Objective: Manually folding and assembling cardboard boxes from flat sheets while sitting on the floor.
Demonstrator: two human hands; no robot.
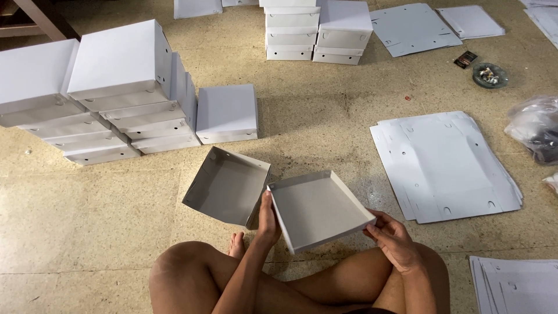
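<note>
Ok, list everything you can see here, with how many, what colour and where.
shallow box tray: one, white, held in both hands
open box: one, white outside and grey inside, on the floor left of the tray
closed boxes: many, white, stacked at upper left
box stack: several, white, top centre
flat cardboard sheets: a pile, white, on the right
small dish: one, greenish, upper right
plastic bag: one, clear, right edge
floor: beige, speckled
left hand: on the tray's left edge
right hand: at the tray's right corner
</note>
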